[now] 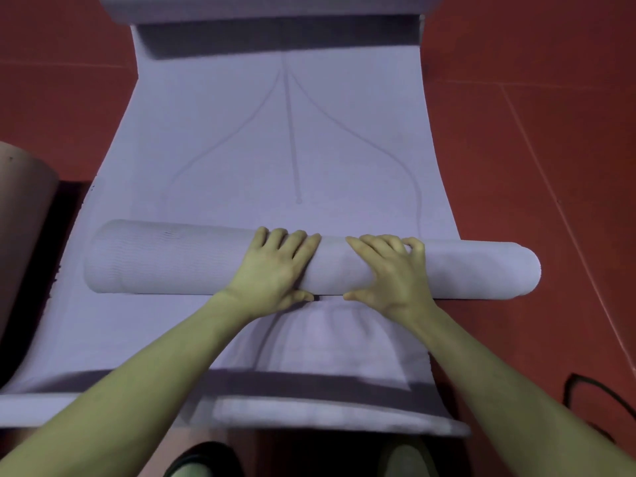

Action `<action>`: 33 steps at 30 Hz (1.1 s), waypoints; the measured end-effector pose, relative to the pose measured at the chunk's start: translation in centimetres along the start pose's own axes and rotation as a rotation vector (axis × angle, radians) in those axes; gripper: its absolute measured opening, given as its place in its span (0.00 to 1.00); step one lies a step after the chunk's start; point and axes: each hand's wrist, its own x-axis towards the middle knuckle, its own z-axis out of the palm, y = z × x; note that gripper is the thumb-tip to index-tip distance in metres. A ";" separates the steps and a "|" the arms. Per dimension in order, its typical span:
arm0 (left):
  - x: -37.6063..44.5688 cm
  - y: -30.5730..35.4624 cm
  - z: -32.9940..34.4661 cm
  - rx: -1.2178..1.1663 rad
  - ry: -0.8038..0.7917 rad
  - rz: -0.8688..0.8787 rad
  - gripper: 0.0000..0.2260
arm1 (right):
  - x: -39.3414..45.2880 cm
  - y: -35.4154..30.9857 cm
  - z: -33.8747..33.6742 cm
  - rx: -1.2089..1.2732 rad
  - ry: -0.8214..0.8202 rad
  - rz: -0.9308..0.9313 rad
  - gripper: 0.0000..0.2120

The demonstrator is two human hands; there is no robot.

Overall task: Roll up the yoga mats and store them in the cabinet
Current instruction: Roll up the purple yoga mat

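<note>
While we look from left to right, we first see a tan rounded thing [24, 201] at the left edge; we cannot tell what it is. Next comes our soft, pale purple foam yoga mat [292, 139], lying flat on the dark red floor [550, 115]. Part of it is wound into a fat roll [165, 259] that lies across the flat part, near us. Our left hand [275, 270] lies over the middle of the roll, fingers spread on top and thumb tucked at the near side. Just beside it our right hand [392, 270] presses the same way, with the fingertips bent over the top. Neither hand is clenched.

We think the roll could go crooked. Its right end [523, 270] already sticks out past the mat's edge, onto the floor. Both hands push only in the middle, so the ends may get loose. A black cord [599, 394] lies at the far right.
</note>
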 end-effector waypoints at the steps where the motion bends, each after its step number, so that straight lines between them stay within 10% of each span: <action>1: -0.5 0.5 0.0 -0.001 0.000 0.004 0.39 | -0.7 -0.1 -0.1 0.002 -0.009 0.001 0.44; 21: -4.8 2.9 -0.5 -0.115 -0.060 0.111 0.44 | -6.0 -1.3 -2.7 0.084 -0.363 0.004 0.43; 26: -3.3 1.6 -1.0 -0.117 -0.163 0.089 0.43 | -6.5 -1.4 -1.8 0.065 -0.201 -0.001 0.32; 33: -4.9 4.3 -0.4 0.019 0.137 -0.130 0.24 | -4.3 -1.8 -1.1 0.001 -0.113 0.097 0.29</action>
